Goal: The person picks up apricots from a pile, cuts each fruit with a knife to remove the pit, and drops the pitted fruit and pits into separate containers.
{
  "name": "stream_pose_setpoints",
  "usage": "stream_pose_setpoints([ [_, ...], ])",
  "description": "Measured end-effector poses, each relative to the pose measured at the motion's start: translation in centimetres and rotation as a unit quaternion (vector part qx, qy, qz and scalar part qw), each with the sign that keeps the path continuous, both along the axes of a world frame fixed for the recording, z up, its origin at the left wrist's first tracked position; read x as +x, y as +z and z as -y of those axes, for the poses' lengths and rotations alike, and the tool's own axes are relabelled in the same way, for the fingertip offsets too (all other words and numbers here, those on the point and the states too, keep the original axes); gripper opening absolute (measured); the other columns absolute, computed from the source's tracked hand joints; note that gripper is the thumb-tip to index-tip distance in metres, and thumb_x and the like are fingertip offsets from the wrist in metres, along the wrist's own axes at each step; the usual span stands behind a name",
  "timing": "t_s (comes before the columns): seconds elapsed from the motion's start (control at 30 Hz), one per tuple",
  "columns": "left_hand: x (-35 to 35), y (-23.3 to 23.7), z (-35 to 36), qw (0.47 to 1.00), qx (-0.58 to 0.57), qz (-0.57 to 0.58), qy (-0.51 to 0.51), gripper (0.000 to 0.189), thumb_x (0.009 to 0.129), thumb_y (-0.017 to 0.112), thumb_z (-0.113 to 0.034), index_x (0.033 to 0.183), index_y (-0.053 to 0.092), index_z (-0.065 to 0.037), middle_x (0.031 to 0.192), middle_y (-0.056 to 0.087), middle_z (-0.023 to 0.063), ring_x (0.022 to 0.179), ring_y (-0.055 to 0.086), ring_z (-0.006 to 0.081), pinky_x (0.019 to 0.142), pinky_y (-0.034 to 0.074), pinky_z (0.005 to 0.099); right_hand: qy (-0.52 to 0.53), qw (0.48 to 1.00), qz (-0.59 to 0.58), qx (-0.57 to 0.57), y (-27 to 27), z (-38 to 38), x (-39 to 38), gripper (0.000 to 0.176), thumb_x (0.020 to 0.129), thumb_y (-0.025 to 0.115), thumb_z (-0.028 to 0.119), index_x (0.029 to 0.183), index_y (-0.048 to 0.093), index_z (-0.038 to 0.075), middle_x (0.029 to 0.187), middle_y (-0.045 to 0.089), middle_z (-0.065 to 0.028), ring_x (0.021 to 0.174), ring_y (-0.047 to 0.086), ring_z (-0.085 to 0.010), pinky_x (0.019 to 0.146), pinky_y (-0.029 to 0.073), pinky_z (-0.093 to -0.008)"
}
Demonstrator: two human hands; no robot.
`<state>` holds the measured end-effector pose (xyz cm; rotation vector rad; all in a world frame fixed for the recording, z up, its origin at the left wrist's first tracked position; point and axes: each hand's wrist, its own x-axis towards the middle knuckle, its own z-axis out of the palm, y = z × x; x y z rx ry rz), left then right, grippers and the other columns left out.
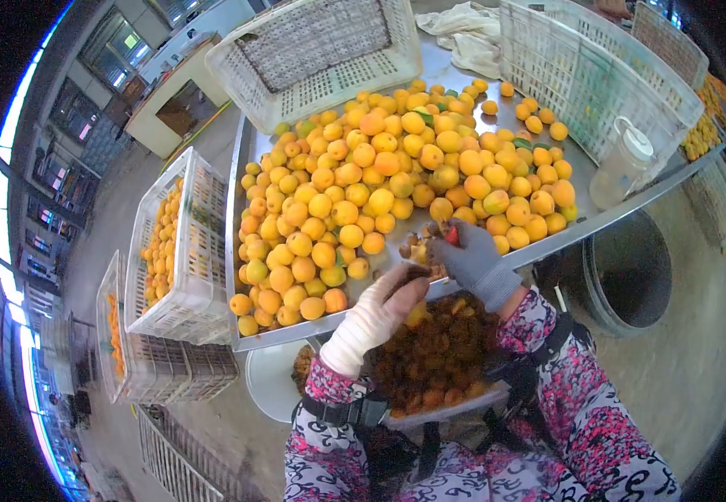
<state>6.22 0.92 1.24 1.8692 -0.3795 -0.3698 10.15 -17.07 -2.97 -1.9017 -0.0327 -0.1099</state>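
Observation:
A large heap of orange-yellow fruit [363, 176] lies on a metal table [396, 247]. At its front edge my left hand [379, 309], in a white wrap or glove with bare-looking fingertips, is closed with its fingers bent inward; what it holds is hidden. My right hand [472, 255], in a grey glove, closes around a small red-handled tool [452, 237]. Small brown and yellow pieces [421, 251] lie beside its fingers. Below both hands sits a container full of dark orange-brown pieces [438, 360].
An empty white crate [321, 63] leans behind the heap; more crates [580, 75] stand back right. A lidded plastic jug [622, 163] is at the table's right. Fruit-filled crates [204, 251] stand left. A white bucket [275, 381] and a dark bin [631, 268] flank the table's front.

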Motion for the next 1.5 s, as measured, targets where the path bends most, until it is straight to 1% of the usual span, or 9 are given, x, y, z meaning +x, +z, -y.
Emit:
stream_pose_setpoints([
  [0.07, 0.6, -1.0, -1.0, 0.999, -0.039, 0.0, 0.034, 0.025, 0.086, 0.055, -0.016, 0.107, 0.057, -0.002, 0.106, 0.061, 0.0069, 0.096, 0.056, 0.0211, 0.081, 0.045, 0.0296, -0.001, 0.998, -0.027, 0.062, -0.1, 0.6, 0.5, 0.035, 0.081, 0.061, 0.033, 0.098, 0.059, 0.002, 0.082, 0.064, -0.0178, 0.079, 0.063, -0.0301, 0.069, 0.048, -0.037],
  [0.2, 1.8, -0.1, -5.4, 0.779, 0.553, 0.271, 0.118, 0.044, 0.067, 0.067, -0.043, 0.088, 0.066, -0.004, 0.097, 0.062, 0.0132, 0.101, 0.053, 0.0307, 0.089, 0.039, 0.0397, -0.036, 0.997, -0.049, 0.055, 1.4, 0.9, 0.2, 0.037, 0.081, 0.061, 0.034, 0.096, 0.059, 0.0, 0.079, 0.063, -0.0172, 0.075, 0.062, -0.0278, 0.067, 0.047, -0.0364],
  [0.23, 1.8, -0.7, -6.4, 0.769, 0.563, 0.273, 0.133, 0.039, 0.063, 0.067, -0.045, 0.073, 0.067, -0.008, 0.092, 0.06, 0.011, 0.097, 0.051, 0.0279, 0.09, 0.031, 0.0447, -0.034, 0.994, -0.063, 0.086, 1.9, 0.9, 0.0, 0.038, 0.081, 0.061, 0.035, 0.095, 0.059, -0.001, 0.077, 0.062, -0.0164, 0.073, 0.061, -0.0261, 0.067, 0.047, -0.0359],
  [0.37, 1.5, -1.4, -7.4, 0.714, 0.634, 0.275, 0.113, 0.044, 0.061, 0.068, -0.048, 0.079, 0.07, -0.009, 0.106, 0.056, 0.0096, 0.106, 0.044, 0.0248, 0.092, 0.028, 0.0416, -0.03, 0.994, -0.064, 0.089, 2.3, 1.0, -0.1, 0.04, 0.082, 0.061, 0.036, 0.092, 0.058, -0.003, 0.074, 0.061, -0.014, 0.069, 0.059, -0.0206, 0.063, 0.046, -0.0337],
  [0.8, 2.5, -1.8, -6.6, 0.681, 0.681, 0.226, 0.145, 0.044, 0.06, 0.068, -0.045, 0.083, 0.071, -0.008, 0.104, 0.057, 0.0115, 0.104, 0.046, 0.0264, 0.095, 0.027, 0.0431, -0.013, 0.991, -0.075, 0.106, 2.1, 0.8, -0.9, 0.035, 0.081, 0.063, 0.033, 0.09, 0.059, 0.0, 0.072, 0.061, -0.0098, 0.067, 0.06, -0.0165, 0.061, 0.047, -0.0317],
  [0.9, 2.9, -2.5, -7.9, 0.775, 0.558, 0.24, 0.177, 0.042, 0.06, 0.065, -0.042, 0.08, 0.07, -0.005, 0.093, 0.061, 0.0113, 0.099, 0.05, 0.0279, 0.094, 0.029, 0.0435, 0.012, 0.986, -0.103, 0.13, 3.0, 0.4, -1.4, 0.036, 0.08, 0.064, 0.033, 0.093, 0.06, 0.0, 0.076, 0.063, -0.0108, 0.066, 0.061, -0.0182, 0.061, 0.047, -0.0321],
  [1.1, 2.3, -1.1, -6.2, 0.685, 0.685, 0.224, 0.107, 0.055, 0.068, 0.057, -0.059, 0.083, 0.072, -0.009, 0.104, 0.06, 0.0107, 0.107, 0.046, 0.0289, 0.099, 0.024, 0.0443, 0.023, 0.986, -0.114, 0.121, 2.5, 0.0, -1.2, 0.037, 0.08, 0.064, 0.034, 0.094, 0.06, 0.0, 0.073, 0.064, -0.0104, 0.067, 0.061, -0.0179, 0.062, 0.048, -0.0319],
  [1.33, 2.4, -1.9, -4.8, 0.692, 0.693, 0.175, 0.102, 0.055, 0.069, 0.056, -0.059, 0.091, 0.072, -0.012, 0.114, 0.058, 0.0102, 0.12, 0.037, 0.032, 0.102, 0.015, 0.0468, 0.031, 0.987, -0.113, 0.109, 2.2, -0.4, -1.2, 0.036, 0.08, 0.064, 0.034, 0.092, 0.06, 0.0, 0.07, 0.063, -0.0097, 0.06, 0.06, -0.0177, 0.058, 0.047, -0.0321],
  [1.5, 1.8, -2.2, -4.7, 0.729, 0.612, 0.252, 0.176, 0.046, 0.062, 0.066, -0.047, 0.086, 0.07, -0.007, 0.105, 0.058, 0.0117, 0.113, 0.042, 0.0337, 0.099, 0.024, 0.0476, 0.035, 0.984, -0.129, 0.114, 2.0, -1.0, -1.3, 0.036, 0.08, 0.064, 0.034, 0.095, 0.059, 0.001, 0.066, 0.061, -0.0069, 0.054, 0.056, -0.0144, 0.052, 0.046, -0.0296],
])
